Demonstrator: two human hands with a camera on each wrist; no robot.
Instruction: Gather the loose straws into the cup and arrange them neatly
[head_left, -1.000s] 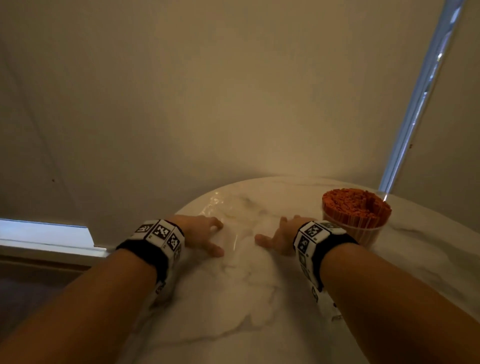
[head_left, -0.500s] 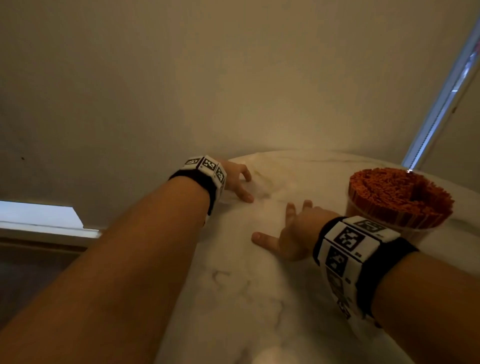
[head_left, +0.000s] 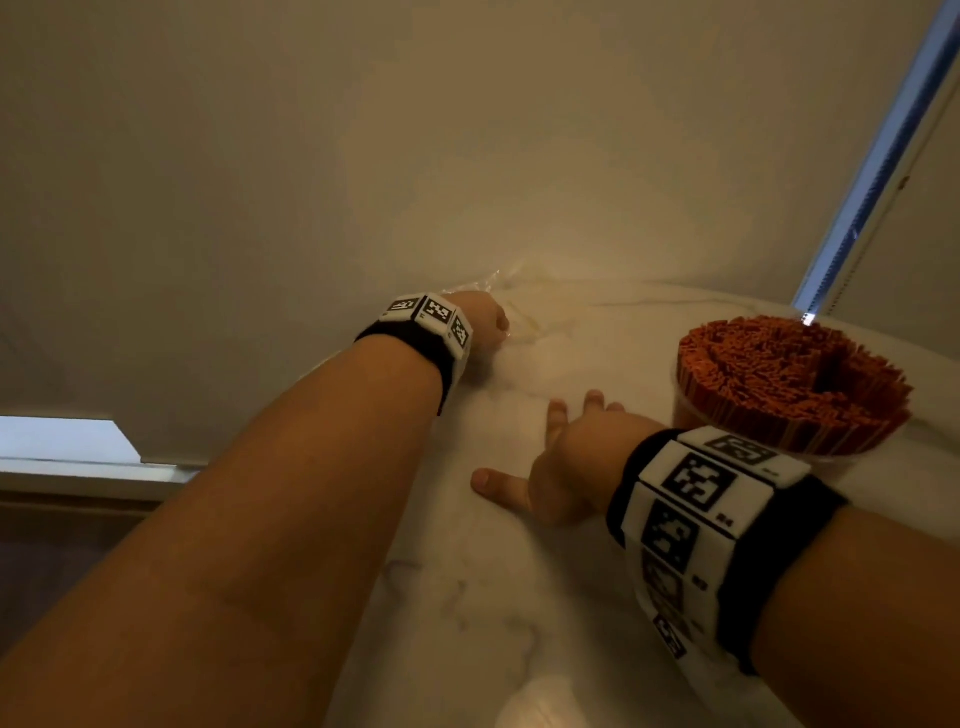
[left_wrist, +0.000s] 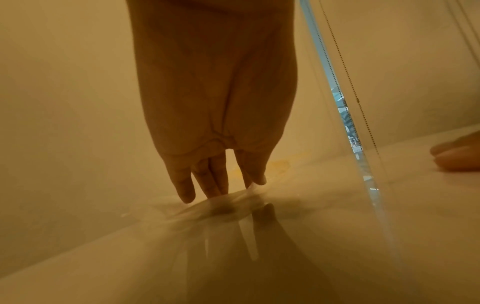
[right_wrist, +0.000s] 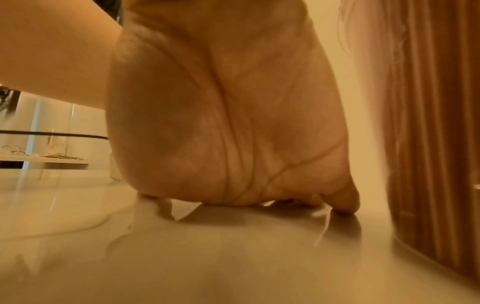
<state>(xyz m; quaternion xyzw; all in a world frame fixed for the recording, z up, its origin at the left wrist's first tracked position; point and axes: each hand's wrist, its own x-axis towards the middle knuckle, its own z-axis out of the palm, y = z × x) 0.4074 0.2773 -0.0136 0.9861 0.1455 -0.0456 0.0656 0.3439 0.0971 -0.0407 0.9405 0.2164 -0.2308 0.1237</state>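
Observation:
A clear cup (head_left: 696, 415) packed with upright orange straws (head_left: 789, 374) stands at the right of the marble table (head_left: 467, 597). In the right wrist view the cup (right_wrist: 428, 123) is just right of my palm. My right hand (head_left: 561, 457) lies flat on the table left of the cup, fingers spread, holding nothing; it also shows in the right wrist view (right_wrist: 233, 133). My left hand (head_left: 483, 325) is stretched to the table's far edge. There its fingertips and thumb (left_wrist: 228, 187) pinch a crumpled clear plastic wrapper (left_wrist: 215, 207); the wrapper (head_left: 491, 283) pokes up beyond the knuckles.
A plain blind or wall (head_left: 467, 130) hangs right behind the table's far edge. A bright window strip (head_left: 872, 156) runs up at the right and another window opening (head_left: 62, 436) sits low at the left. The table's left edge drops off under my left forearm.
My left arm has reached forward from the table's middle to its far edge and closed on the plastic wrapper. The right hand has stayed flat by the cup. The view has moved closer.

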